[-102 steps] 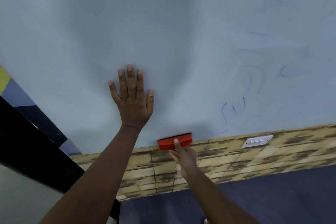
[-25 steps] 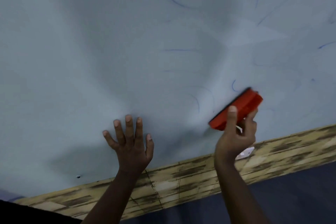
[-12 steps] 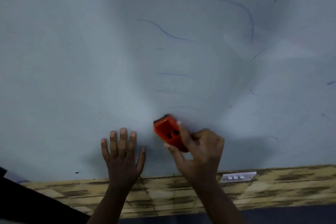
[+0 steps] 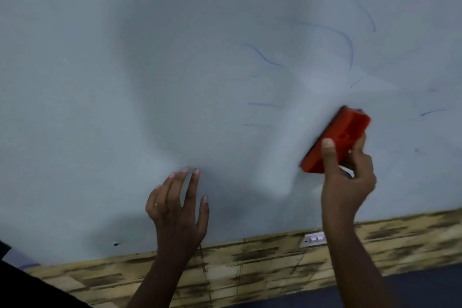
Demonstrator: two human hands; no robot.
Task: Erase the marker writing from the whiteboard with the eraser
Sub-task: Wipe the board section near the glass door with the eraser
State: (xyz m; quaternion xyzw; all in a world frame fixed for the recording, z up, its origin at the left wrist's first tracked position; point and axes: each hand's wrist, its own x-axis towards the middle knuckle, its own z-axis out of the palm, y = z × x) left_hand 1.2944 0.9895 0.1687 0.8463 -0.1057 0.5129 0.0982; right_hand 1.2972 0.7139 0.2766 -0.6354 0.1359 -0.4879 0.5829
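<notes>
While your right hand grips the eraser against the whiteboard and your left hand hovers open-fingered, faint blue strokes remain.

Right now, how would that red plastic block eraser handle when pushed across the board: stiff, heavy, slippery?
The red plastic block eraser looks rigid: its edges stay straight in the right hand's grip. Probably light, since thumb and fingers alone hold it. It likely glides easily on the smooth pale whiteboard.
</notes>
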